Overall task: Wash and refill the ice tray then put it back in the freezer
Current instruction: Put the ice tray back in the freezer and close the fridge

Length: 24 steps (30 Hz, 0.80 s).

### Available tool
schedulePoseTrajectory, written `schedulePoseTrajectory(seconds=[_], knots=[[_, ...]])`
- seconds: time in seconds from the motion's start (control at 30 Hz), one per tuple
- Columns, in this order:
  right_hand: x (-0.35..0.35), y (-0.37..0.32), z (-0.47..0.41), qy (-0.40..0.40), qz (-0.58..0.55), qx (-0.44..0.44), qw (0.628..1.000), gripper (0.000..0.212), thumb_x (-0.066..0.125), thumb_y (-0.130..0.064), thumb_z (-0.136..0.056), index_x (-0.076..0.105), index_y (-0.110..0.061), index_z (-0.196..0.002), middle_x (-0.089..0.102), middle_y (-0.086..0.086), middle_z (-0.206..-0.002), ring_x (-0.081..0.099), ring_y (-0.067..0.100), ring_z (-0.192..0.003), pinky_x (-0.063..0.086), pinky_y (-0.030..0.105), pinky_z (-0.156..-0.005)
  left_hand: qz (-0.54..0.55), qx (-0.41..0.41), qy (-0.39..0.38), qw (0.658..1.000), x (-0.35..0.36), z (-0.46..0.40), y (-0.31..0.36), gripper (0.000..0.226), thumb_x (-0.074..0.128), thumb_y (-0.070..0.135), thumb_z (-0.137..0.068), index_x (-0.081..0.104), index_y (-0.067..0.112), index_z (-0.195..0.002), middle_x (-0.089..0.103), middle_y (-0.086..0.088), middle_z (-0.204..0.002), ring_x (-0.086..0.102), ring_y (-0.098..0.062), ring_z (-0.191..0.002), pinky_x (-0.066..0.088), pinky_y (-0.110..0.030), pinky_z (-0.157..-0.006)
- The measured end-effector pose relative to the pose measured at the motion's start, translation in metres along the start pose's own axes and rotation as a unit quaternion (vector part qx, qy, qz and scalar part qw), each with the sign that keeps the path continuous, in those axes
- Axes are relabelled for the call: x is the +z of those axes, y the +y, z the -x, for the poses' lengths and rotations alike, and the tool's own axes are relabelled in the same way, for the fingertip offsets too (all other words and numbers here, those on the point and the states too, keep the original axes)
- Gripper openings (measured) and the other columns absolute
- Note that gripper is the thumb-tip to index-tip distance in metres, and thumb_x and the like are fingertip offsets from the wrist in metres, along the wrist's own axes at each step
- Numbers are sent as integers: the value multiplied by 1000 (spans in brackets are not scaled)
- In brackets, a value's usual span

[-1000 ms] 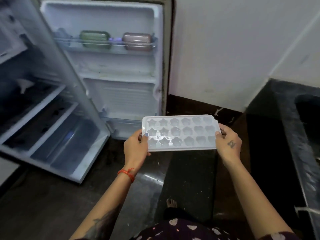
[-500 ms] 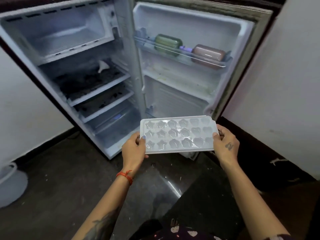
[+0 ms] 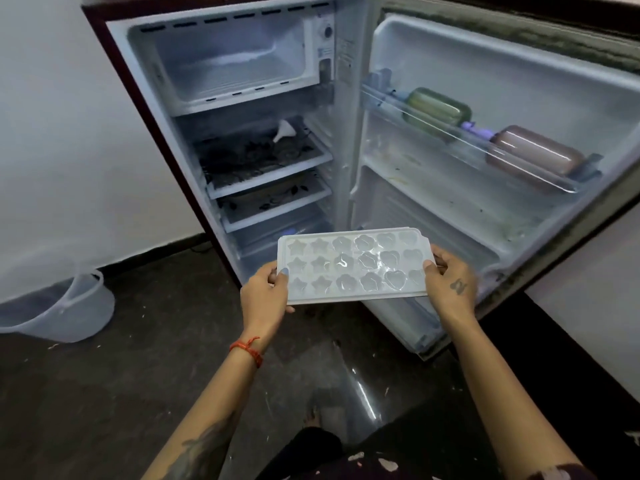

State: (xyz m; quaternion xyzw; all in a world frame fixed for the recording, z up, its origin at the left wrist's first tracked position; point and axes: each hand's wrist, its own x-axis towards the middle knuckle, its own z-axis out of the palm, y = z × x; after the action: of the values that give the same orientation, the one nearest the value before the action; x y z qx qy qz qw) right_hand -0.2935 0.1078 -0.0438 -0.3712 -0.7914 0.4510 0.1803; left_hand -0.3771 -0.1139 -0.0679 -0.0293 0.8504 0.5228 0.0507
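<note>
A white ice tray [image 3: 353,266] with star, flower and heart shaped cells is held level in front of an open fridge. Water glints in its cells. My left hand [image 3: 265,292] grips the tray's left end, thumb on top. My right hand [image 3: 450,285] grips the right end the same way. The freezer compartment [image 3: 235,64] sits open at the top of the fridge, above and behind the tray, with frost on its floor and nothing else visible inside.
The fridge door [image 3: 502,140] stands open to the right, its shelf holding a green box [image 3: 438,110] and a pink box [image 3: 535,155]. A white funnel [image 3: 284,130] lies on a dark shelf. A translucent bucket [image 3: 59,306] stands on the floor at left.
My view has swung left, bringing the fridge interior and freezer compartment to the front. Both hands keep the same hold on the tray, which stays level.
</note>
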Motion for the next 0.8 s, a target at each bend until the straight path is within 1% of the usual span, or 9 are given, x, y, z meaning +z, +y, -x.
schedulePoseTrajectory(seconds=[0.1,0.2,0.3,0.37,0.47,0.63,0.73,0.8], knots=[[19,-12,-17,-14,-9,-9,1000,34,48,-2,-91,64,-11,-120,62,-2,-94,59,19,-88,42,25,-80,6,1,13,1000,-7,-21,2,22,51,13,-96,64,9,-114,58,-2,-74,58,-10,-49,42,-9,-39],[39,-24,-35,-19,-8,-15,1000,35,47,-2,-91,63,-12,-121,61,-3,-94,59,21,-90,41,25,-79,15,3,23,1000,-11,-43,3,22,51,12,-96,64,8,-113,54,-6,-70,56,-12,-49,41,-8,-41],[58,-39,-51,-23,-11,-18,1000,34,47,-1,-92,64,-11,-120,60,-2,-91,58,20,-87,43,26,-78,18,1,26,1000,-17,-67,4,20,51,12,-96,64,8,-110,51,-4,-66,57,-20,-52,42,-8,-42],[70,-46,-61,-31,-13,-22,999,35,47,-1,-92,63,-11,-121,61,0,-93,58,20,-87,44,28,-80,14,0,32,999,-20,-82,3,19,50,11,-96,64,7,-108,53,-12,-72,57,-22,-54,42,-7,-43],[88,-55,-78,-46,-23,-24,998,35,47,-1,-92,63,-12,-122,60,-2,-93,58,19,-88,44,27,-80,13,2,43,999,-24,-99,5,16,50,11,-96,63,12,-105,53,-21,-78,56,-20,-52,41,-6,-43],[113,-70,-109,-72,-18,-34,997,35,48,-3,-93,62,-12,-123,58,-4,-95,54,14,-87,39,23,-77,16,-23,64,998,-26,-126,9,12,50,14,-97,58,21,-95,52,-15,-80,57,-19,-51,42,-9,-41],[129,-78,-132,-96,-20,-44,994,35,48,-3,-92,62,-13,-123,60,-4,-95,58,18,-90,39,23,-78,11,-38,90,995,-25,-144,11,13,49,13,-97,61,20,-99,55,-16,-82,57,-18,-50,44,-11,-41],[139,-83,-149,-117,-24,-55,991,34,48,-2,-92,63,-12,-121,61,-3,-93,60,22,-91,41,25,-77,9,-46,102,994,-23,-155,13,19,48,13,-97,63,19,-107,58,-14,-82,57,-16,-48,47,-14,-44]])
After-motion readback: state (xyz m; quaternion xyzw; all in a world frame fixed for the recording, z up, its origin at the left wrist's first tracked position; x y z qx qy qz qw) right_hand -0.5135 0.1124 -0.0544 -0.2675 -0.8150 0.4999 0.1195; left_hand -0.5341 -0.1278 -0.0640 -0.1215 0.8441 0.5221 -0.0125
